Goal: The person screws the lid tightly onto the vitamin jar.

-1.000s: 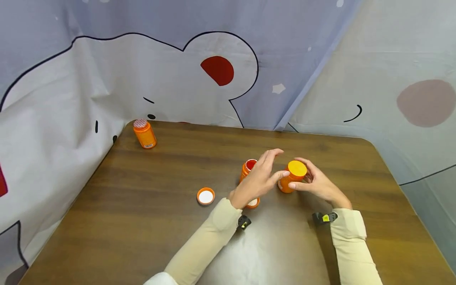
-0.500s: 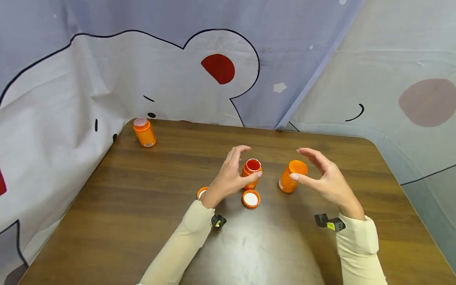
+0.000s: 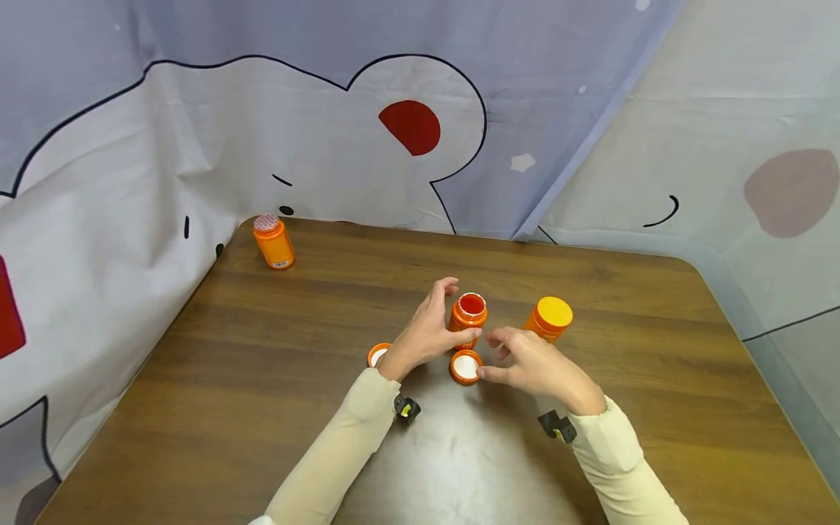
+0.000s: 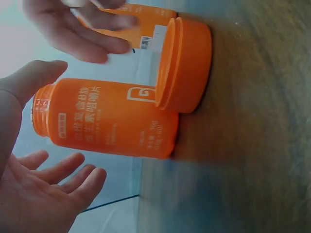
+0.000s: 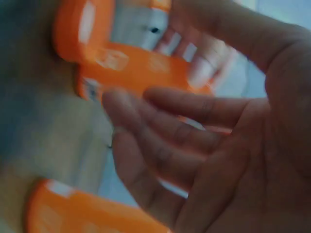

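An uncapped orange bottle (image 3: pixel 467 321) with a red interior stands upright near the middle of the table. My left hand (image 3: pixel 423 334) is curved loosely around its left and front side, thumb and fingers spread; the left wrist view shows gaps between them and the bottle neck. Just in front of this bottle lies an orange lid (image 3: pixel 465 367), white inside facing up. My right hand (image 3: pixel 541 368) hovers at the lid's right side, fingers slightly bent, holding nothing; whether its thumb touches the lid cannot be told. Behind the right hand stands a capped orange bottle (image 3: pixel 553 315).
A second lid (image 3: pixel 378 354) lies left of the open bottle, partly hidden by my left hand. At the far left corner is another orange bottle (image 3: pixel 275 246) with a patterned pale top. A printed cloth (image 3: pixel 315 146) hangs behind the wooden table (image 3: pixel 275 408).
My right hand has let go of the capped bottle and moved left to the lid. My left hand has shifted left from near that bottle to the uncapped one.
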Demonstrator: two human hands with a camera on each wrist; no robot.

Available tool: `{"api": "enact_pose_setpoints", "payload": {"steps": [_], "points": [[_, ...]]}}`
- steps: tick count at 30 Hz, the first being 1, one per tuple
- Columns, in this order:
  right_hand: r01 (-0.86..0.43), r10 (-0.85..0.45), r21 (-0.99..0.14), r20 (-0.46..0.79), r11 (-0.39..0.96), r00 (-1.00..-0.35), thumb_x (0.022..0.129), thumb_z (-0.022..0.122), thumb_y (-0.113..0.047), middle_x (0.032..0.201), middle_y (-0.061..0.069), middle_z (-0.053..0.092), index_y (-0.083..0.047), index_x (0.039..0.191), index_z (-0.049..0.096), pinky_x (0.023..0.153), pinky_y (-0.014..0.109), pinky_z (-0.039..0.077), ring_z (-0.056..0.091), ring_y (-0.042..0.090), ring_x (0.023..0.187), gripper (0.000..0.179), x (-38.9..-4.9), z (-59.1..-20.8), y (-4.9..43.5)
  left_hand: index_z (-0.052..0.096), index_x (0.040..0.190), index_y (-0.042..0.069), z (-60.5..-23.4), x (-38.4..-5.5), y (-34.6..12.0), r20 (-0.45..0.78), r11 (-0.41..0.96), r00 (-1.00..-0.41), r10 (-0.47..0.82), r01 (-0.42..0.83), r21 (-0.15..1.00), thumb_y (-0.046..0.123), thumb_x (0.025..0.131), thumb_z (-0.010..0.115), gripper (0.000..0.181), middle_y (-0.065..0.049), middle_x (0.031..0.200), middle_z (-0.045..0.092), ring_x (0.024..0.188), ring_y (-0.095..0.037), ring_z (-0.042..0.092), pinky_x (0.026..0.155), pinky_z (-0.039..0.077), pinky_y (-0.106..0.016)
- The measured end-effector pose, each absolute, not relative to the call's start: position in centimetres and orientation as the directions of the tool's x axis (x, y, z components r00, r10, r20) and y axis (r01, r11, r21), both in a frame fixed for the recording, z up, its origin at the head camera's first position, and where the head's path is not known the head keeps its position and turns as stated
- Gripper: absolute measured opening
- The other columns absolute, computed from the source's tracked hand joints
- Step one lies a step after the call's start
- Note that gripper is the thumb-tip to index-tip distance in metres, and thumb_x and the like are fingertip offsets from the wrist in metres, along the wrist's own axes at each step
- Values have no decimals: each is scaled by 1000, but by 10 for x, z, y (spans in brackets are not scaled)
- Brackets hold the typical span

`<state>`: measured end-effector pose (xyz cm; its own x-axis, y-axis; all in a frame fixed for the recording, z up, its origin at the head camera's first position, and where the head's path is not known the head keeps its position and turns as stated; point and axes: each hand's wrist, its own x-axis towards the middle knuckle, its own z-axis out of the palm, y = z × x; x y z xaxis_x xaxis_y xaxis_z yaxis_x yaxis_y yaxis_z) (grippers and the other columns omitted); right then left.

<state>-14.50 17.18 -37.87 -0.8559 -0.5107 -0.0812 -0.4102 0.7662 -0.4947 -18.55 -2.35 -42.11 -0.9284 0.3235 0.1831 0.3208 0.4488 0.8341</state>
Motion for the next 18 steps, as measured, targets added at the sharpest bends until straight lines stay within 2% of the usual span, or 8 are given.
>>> {"api": "enact_pose_setpoints", "payload": {"steps": [4,7,10,13,18], "points": [[-376,-452,-388,-126,842,-883,72,74,-41,89,1,60,-9,102,59,62,34,45,55,16,74,46,-142,-396,160,25,137,13,-424,-186,-21,160,455,-927,339,310,835,30,76,74,80,-7,128,46,116,-24,48,98,37,-40],[-383,-441,-348,-105,856,-891,69,76,-45,82,-3,55,-14,95,58,63,34,41,49,13,70,44,-142,-405,154,26,137,11,-426,-185,-18,149,465,-921,361,317,827,23,78,72,76,-7,126,48,113,-21,49,97,38,-37],[-399,-441,-321,-67,859,-895,65,77,-50,82,-6,57,-17,95,59,65,36,42,51,11,71,49,-142,-411,151,28,136,8,-428,-184,-16,152,476,-911,383,336,813,19,79,71,72,-9,123,51,111,-21,51,97,39,-35],[-398,-428,-286,-47,872,-903,62,77,-54,82,-7,57,-19,97,60,58,35,42,54,11,70,52,-143,-414,148,29,135,9,-430,-185,-16,157,484,-910,384,343,805,18,80,70,68,-9,120,53,110,-22,52,96,40,-35],[-390,-409,-240,-38,889,-912,59,79,-54,86,-6,55,-19,104,61,57,36,43,57,14,72,60,-142,-418,146,28,135,8,-432,-186,-16,147,477,-914,379,329,815,19,81,70,69,-9,122,53,111,-22,52,97,40,-35]]}}
